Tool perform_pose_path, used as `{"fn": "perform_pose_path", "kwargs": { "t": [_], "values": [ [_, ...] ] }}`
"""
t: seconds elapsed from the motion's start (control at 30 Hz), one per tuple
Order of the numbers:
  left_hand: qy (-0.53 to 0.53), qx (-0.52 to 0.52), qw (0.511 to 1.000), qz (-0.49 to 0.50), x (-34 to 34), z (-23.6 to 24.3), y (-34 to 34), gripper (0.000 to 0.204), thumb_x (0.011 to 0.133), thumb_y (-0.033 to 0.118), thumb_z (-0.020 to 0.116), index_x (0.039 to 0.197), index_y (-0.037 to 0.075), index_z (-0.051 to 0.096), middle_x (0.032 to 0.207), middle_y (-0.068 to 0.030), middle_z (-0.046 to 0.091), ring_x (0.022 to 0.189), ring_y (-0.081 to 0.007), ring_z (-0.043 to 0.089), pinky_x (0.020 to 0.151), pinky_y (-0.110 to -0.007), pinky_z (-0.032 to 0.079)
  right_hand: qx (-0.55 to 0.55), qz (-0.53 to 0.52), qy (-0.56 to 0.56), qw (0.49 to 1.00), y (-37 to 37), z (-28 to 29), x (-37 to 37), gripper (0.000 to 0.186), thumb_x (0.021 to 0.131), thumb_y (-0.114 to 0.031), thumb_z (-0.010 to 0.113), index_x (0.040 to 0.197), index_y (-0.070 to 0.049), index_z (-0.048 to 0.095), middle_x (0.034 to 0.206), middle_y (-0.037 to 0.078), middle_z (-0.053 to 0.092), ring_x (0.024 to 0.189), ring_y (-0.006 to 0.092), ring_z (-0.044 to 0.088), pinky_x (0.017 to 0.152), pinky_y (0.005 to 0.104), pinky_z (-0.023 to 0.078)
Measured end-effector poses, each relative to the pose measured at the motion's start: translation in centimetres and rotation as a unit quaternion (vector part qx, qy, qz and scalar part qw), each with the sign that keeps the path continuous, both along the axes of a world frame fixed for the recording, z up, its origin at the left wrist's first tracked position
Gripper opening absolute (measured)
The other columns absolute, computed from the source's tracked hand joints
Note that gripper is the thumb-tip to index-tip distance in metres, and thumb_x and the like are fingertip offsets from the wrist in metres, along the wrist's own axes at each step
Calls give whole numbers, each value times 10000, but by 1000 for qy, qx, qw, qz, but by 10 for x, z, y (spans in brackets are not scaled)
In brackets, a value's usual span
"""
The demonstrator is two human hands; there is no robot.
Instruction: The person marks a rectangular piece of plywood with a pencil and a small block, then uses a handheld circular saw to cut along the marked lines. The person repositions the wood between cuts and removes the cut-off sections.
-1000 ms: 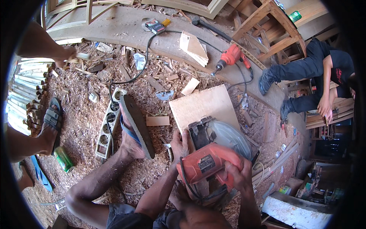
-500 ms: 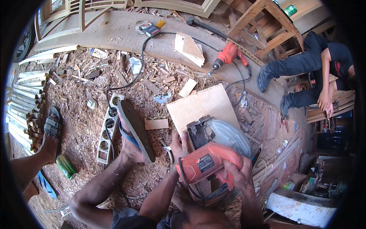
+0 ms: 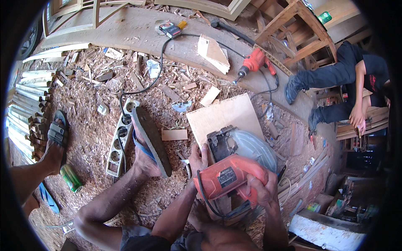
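My right hand grips the red handle of a circular saw low in the middle of the view. The saw's grey guard rests at the near edge of a pale plywood board. My left hand lies against the saw's left side, by the black motor housing, fingers on the board's edge. My own foot in a sandal is raised just left of the saw.
Sawdust and wood offcuts cover the ground. A white power strip lies left of my foot, its black cable running up to a concrete ledge. A red drill sits beyond the board. Another person's legs at right; a green can.
The view has shifted slightly; the saw and both hands stay in place on the board. My foot sits a little lower and nearer the saw.
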State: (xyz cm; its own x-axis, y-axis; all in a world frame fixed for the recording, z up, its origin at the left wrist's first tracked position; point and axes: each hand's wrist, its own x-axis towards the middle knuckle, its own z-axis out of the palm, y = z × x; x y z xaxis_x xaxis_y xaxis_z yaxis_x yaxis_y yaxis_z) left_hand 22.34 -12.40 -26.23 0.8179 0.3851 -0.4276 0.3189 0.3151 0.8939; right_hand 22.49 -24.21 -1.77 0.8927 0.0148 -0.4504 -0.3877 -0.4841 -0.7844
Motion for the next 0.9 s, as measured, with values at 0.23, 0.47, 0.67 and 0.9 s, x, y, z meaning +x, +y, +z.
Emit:
{"fn": "perform_pose_path", "kwargs": {
  "t": [0.23, 0.47, 0.67, 0.9],
  "values": [
    [-39, 4, 999, 15, 2, -4, -2, 342, 1025, 326, 560, 1059, -14, 570, 763, -132, 656, 695, -139, 576, 617, -333, 479, 0, 9, 6, 1000, 1, -1, 4, 311, 864, -203, 652, 1058, 37, 686, 656, 34, 628, 563, 110, 578, 556, 279, 474],
    [-21, -16, 1000, 15, 1, -6, -3, 353, 1031, 346, 554, 1061, -6, 568, 762, -124, 653, 702, -140, 575, 624, -332, 479, 5, 15, 5, 1000, 7, 2, 9, 295, 870, -191, 645, 1057, 35, 683, 670, 37, 629, 575, 104, 577, 558, 272, 468],
    [-3, -42, 999, 2, 1, -7, -2, 323, 1034, 316, 556, 1077, -3, 564, 767, -99, 656, 699, -104, 554, 615, -306, 470, -9, 19, -17, 1000, 11, -4, 11, 354, 862, -145, 549, 1106, 85, 662, 607, 57, 592, 525, 127, 556, 546, 270, 440],
    [18, -44, 999, -4, 3, 9, 3, 297, 1041, 290, 544, 1070, -6, 567, 744, -69, 638, 675, -89, 516, 592, -293, 459, 6, 33, -19, 999, 10, -5, 17, 396, 861, -161, 563, 1148, 101, 637, 607, 52, 585, 511, 118, 548, 526, 263, 432]
  ]
}}
